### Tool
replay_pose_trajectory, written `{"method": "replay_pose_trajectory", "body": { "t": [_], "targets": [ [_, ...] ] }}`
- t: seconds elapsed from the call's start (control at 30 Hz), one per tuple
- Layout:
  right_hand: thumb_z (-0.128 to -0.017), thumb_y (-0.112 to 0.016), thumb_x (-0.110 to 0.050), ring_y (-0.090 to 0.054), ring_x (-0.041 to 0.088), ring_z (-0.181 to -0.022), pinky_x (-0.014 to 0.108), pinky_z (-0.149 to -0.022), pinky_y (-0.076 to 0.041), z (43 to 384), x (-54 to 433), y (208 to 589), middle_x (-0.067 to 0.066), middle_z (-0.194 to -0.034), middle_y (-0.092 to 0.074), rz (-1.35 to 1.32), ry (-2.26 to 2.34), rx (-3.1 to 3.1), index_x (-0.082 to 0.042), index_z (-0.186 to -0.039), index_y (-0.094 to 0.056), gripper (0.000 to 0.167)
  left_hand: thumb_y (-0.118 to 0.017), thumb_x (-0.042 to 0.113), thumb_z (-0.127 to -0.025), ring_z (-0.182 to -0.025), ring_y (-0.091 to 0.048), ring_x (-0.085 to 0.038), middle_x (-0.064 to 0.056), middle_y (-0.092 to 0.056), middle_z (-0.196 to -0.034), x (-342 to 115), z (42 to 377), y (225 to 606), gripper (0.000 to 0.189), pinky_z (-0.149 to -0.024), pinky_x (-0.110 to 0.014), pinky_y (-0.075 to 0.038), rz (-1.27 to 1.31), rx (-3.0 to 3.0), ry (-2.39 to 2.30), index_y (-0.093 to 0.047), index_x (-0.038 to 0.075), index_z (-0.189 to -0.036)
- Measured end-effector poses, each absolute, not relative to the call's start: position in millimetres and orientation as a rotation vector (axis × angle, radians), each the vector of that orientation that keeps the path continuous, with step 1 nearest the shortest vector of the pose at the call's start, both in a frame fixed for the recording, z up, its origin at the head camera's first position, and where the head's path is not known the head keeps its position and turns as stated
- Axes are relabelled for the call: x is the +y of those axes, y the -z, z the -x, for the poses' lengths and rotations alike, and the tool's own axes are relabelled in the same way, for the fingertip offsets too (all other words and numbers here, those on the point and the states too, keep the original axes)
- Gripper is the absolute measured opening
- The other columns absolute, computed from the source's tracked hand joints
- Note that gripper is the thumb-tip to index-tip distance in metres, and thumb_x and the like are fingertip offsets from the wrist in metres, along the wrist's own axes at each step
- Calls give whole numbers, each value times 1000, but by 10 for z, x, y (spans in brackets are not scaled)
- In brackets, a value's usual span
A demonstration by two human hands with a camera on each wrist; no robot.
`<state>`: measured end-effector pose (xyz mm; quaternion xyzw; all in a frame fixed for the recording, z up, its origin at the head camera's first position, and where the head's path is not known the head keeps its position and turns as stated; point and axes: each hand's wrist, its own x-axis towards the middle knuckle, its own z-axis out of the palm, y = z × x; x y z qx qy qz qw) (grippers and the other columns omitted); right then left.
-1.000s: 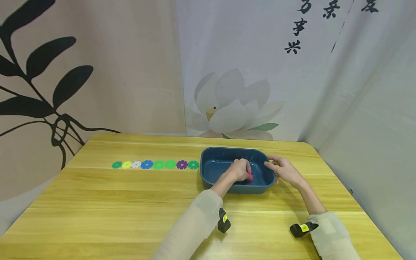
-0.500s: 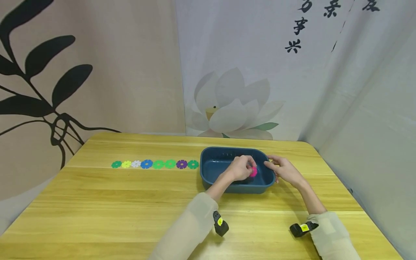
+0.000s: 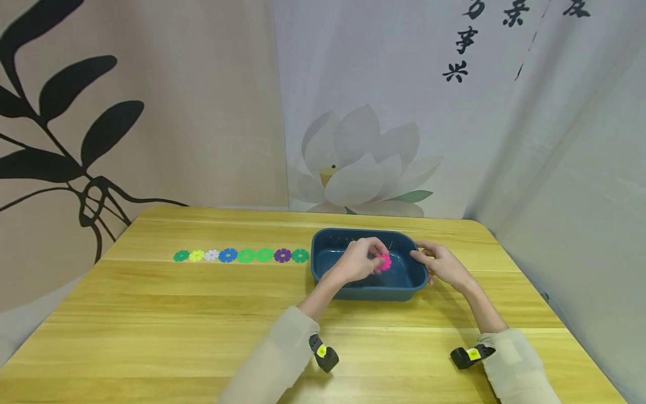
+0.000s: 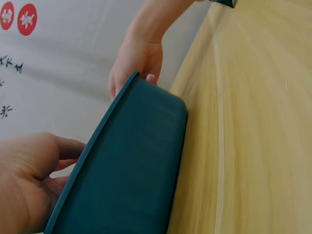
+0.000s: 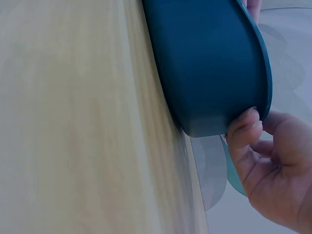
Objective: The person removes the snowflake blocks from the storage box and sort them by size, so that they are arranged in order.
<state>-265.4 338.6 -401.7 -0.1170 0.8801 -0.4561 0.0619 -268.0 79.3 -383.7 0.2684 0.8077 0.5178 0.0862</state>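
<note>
In the head view, a dark blue rectangular plastic tub (image 3: 373,294) stands on the wooden table. My left hand (image 3: 357,261) is over its opening and pinches a pink notched plastic disc (image 3: 386,262), a snowflake building piece, between thumb and fingertips. The tub's wall hides that disc in the left wrist view, where the left hand (image 4: 29,180) shows behind the rim. My right hand (image 3: 444,266) grips the tub's right end by the rim. Up close in the right wrist view, the right hand (image 5: 278,170) has curled fingers against the rim and outer wall.
Left of the tub runs a straight row of several flat notched discs, from a green disc (image 3: 181,256) through yellow, white, blue and purple to a green disc (image 3: 300,256) close by the tub. A printed curtain (image 3: 212,112) hangs behind the table (image 3: 202,331).
My left hand has risen from the tub's floor with the pink disc and shifted left, so more of the disc shows. The right hand and the tub have stayed put.
</note>
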Motion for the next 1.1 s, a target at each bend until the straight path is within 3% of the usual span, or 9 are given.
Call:
{"method": "replay_pose_trajectory", "body": {
  "t": [0.27, 0.77, 1.1],
  "targets": [
    [-105, -56, -25, -53, 21, -45, 39, -49, -51, 2656, 3391, 4014, 12, -78, -53, 371, 1369, 2667, 10, -147, -39, 57, -63, 0, -98, -74, -70, -21, -7, -67, -87, 526, 2708, 3835, 10, -69, -30, -59, -758, 2406, -1663, -66, 2, -107],
    [-105, -56, -24, -53, 27, -45, 39, -48, -50, 2650, 3384, 4003, 11, -75, -51, 377, 1385, 2652, 10, -147, -38, 57, -65, 1, -97, -89, -68, -44, -12, -65, -88, -13, 2744, 3712, 12, -83, -51, -58, -606, 2361, -1803, -67, 0, -109],
    [-105, -56, -23, -53, 24, -45, 41, -49, -51, 2650, 3381, 4015, 11, -76, -52, 370, 1386, 2656, 10, -147, -39, 56, -65, 3, -97, -87, -68, -38, -15, -66, -97, -491, 2824, 3700, 16, -82, -48, -59, -509, 2433, -1851, -66, 0, -113]
  ]
}}
